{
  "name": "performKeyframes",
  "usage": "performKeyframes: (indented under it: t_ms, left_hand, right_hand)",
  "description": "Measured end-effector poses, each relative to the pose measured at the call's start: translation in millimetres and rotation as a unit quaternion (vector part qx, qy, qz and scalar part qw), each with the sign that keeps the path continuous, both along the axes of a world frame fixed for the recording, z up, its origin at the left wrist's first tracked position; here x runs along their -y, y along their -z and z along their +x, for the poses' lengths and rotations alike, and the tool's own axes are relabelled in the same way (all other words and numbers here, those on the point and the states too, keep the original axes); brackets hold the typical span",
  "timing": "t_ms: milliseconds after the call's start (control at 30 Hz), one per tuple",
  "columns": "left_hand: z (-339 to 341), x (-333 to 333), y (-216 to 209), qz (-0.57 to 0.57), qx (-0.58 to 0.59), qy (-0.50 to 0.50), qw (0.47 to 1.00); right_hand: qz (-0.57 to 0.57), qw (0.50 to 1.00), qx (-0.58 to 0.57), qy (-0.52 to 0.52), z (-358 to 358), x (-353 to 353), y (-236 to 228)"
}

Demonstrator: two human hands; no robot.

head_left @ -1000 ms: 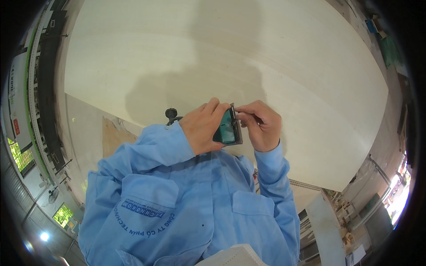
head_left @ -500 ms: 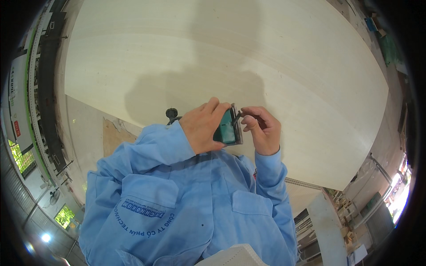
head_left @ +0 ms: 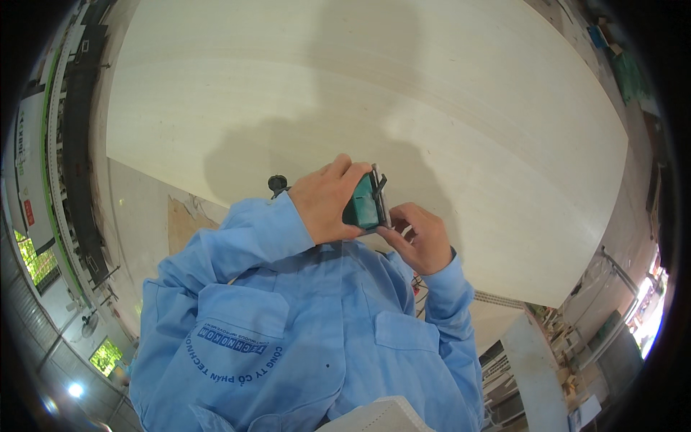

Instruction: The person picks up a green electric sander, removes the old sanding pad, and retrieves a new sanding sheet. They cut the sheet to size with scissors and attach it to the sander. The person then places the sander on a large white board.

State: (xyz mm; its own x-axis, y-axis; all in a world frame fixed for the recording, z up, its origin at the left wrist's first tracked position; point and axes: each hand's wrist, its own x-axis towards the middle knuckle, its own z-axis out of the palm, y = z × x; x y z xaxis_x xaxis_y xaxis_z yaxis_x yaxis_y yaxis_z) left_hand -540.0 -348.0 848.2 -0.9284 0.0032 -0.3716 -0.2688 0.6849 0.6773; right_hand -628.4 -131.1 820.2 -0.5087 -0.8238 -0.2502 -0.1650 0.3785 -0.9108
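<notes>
A teal box-shaped device (head_left: 365, 207) with a dark plate-like edge on its right side is held in front of my chest. My left hand (head_left: 324, 199) wraps round its left side, fingers over the top and thumb at its lower edge. A small black lever (head_left: 381, 187) sticks out along the dark edge. The thumb and fingers of my right hand (head_left: 420, 236) pinch the lower right corner of that edge. Left of my left wrist is a black round knob (head_left: 277, 184); my arm hides whether it belongs to the device.
A large pale board (head_left: 504, 144) spreads out under and beyond my hands, with my shadow across it. A long dark machine rail (head_left: 80, 144) runs along the far left. Chipped brown sheet edge (head_left: 188, 222) shows by my left sleeve. Wood pieces (head_left: 568, 381) lie at the lower right.
My right hand has moved down from beside the black lever to the lower corner of the dark edge. The lever now stands at a different tilt. My left hand keeps its hold.
</notes>
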Motion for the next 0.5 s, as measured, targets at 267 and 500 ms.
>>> performKeyframes:
  t_ms: [267, 500]
  left_hand:
    - [-5.1, 10.3, -1.0, 0.021, 0.011, 0.054, 0.998]
    - [-8.7, 2.1, 3.8, 0.031, -0.020, 0.058, 0.998]
  right_hand:
    - [0.021, 0.999, 0.024, 0.021, 10.6, -0.9, 0.9]
    - [-0.002, 0.992, 0.070, 0.107, 32.4, -4.1, 2.5]
